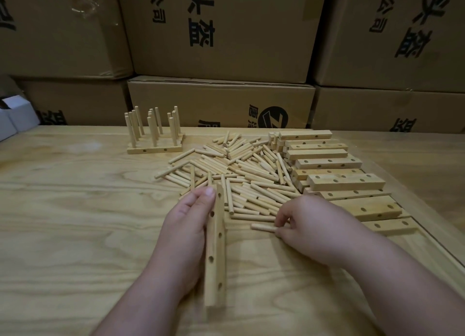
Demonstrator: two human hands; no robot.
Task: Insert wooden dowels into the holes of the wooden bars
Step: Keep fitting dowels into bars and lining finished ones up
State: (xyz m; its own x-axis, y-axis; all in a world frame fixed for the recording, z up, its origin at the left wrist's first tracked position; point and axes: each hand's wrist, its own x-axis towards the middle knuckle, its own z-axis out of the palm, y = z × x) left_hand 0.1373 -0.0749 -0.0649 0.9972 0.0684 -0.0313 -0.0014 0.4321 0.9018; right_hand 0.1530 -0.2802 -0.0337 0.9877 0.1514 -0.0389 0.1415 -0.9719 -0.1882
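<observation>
My left hand (185, 237) grips a long wooden bar (215, 250) with several holes along its side; the bar points away from me and its holes are empty. My right hand (317, 231) pinches the end of one wooden dowel (263, 227) that lies on the table at the near edge of the dowel pile (241, 169). A stack of drilled bars (337, 169) lies to the right of the pile. At the back left stand finished bars (154, 148) with upright dowels in them.
The work surface is a light wooden table (75, 222) with a raised rim at the right. Cardboard boxes (221, 96) are stacked close behind it. A small white box (13, 119) sits at the far left edge.
</observation>
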